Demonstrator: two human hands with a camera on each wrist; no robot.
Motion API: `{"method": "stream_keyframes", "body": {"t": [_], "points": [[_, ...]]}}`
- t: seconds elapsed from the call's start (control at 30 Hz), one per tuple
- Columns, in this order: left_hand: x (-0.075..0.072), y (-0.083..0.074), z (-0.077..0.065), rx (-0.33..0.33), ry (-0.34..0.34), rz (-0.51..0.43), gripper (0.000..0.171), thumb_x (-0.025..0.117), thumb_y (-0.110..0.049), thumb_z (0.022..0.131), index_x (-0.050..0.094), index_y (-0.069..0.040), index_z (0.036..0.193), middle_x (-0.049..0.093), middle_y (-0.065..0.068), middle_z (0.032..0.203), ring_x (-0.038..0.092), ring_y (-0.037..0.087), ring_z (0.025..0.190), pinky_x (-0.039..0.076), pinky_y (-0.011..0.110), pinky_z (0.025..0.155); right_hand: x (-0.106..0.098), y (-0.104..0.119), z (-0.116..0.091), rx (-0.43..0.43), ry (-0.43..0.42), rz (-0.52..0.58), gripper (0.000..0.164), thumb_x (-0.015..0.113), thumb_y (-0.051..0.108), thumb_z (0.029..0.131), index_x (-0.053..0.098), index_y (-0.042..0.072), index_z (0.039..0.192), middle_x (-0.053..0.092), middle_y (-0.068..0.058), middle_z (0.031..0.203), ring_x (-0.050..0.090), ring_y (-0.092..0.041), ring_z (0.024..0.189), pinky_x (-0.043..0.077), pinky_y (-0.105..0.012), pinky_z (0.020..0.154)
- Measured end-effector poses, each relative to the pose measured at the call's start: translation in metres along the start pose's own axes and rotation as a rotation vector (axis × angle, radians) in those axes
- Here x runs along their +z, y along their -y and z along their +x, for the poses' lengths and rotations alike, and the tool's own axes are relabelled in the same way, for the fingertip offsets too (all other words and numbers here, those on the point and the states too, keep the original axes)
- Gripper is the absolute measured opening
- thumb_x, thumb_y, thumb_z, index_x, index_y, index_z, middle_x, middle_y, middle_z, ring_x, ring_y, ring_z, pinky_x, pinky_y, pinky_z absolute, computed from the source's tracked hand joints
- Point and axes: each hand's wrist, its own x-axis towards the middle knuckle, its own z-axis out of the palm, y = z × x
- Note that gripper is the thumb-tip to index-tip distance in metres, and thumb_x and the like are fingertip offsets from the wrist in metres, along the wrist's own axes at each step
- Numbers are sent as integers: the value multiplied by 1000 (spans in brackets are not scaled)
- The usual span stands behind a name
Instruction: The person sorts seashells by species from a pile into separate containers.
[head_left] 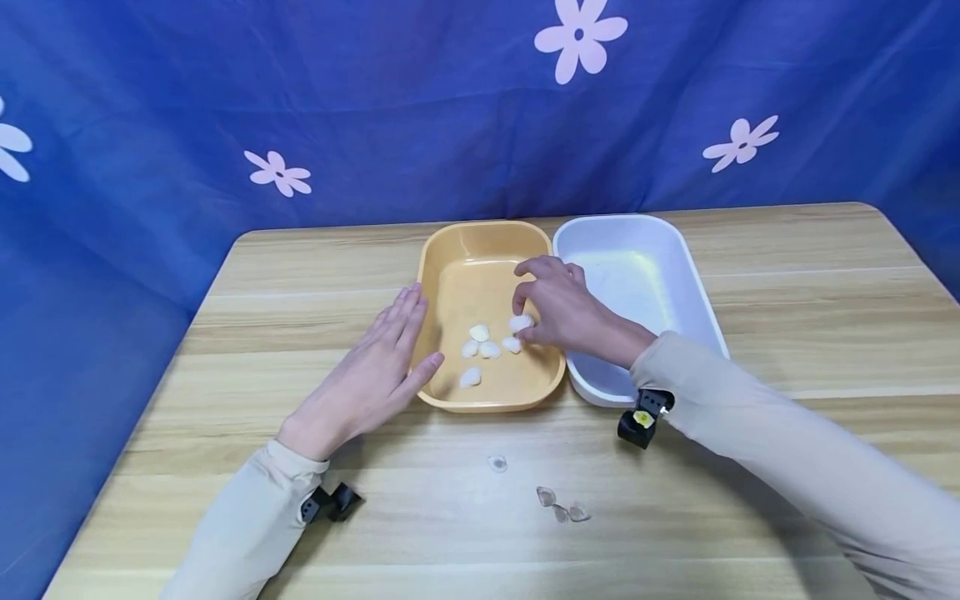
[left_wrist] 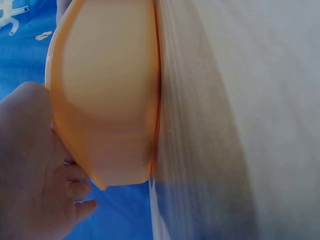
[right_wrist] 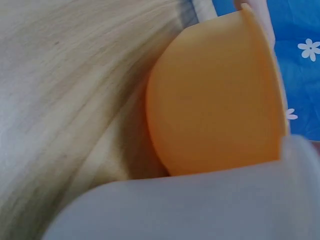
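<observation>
An orange tray [head_left: 480, 398] holds several small white seashells [head_left: 489, 350] toward its near end. My right hand [head_left: 564, 310] reaches over the tray's right side, with a white seashell [head_left: 521, 322] between its thumb and curled index finger. Another white shell [head_left: 512, 344] lies just below those fingertips. At the tray's left rim, my left hand [head_left: 367, 371] rests with its fingers straight and thumb over the edge. The left wrist view shows this hand [left_wrist: 35, 170] against the tray's outer wall [left_wrist: 107, 90]. The right hand's fingers are hidden in the right wrist view.
A white tray [head_left: 686, 292] stands right beside the orange one, under the right forearm. On the wooden table [head_left: 420, 517] in front lie several small greyish, see-through pieces [head_left: 561, 513] and a single similar piece [head_left: 497, 463]. A blue flowered cloth [head_left: 420, 108] hangs behind.
</observation>
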Motion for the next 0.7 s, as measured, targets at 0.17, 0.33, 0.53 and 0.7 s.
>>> {"method": "stream_keyframes", "body": {"t": [0.17, 0.33, 0.53, 0.7], "points": [[0, 0, 2, 7, 0, -2, 72, 29, -44, 104, 7, 6, 151, -2, 19, 160, -2, 29, 147, 9, 45, 120, 6, -1, -1, 14, -10, 5, 19, 82, 19, 76, 72, 12, 90, 47, -10, 140, 29, -31, 136, 23, -59, 106], [0, 0, 1, 4, 3, -7, 72, 30, -44, 104, 7, 6, 152, -3, 18, 160, -1, 29, 147, 8, 44, 120, 8, 0, 1, 18, -36, 11, 18, 81, 18, 76, 72, 12, 91, 48, -10, 139, 30, -31, 135, 23, -59, 105], [-1, 0, 1, 10, -2, -8, 72, 31, -43, 104, 6, 6, 151, -3, 19, 160, 0, 32, 147, 9, 45, 120, 9, 1, 3, 33, -27, 4, 19, 80, 18, 77, 72, 13, 93, 45, -12, 141, 27, -32, 136, 22, -58, 105], [-1, -1, 1, 8, -1, -11, 72, 31, -42, 104, 7, 7, 151, -2, 20, 160, -1, 30, 147, 10, 46, 120, 9, 0, 3, 35, -24, 9, 24, 79, 12, 75, 72, 13, 97, 42, -14, 144, 25, -34, 136, 22, -59, 106]]}}
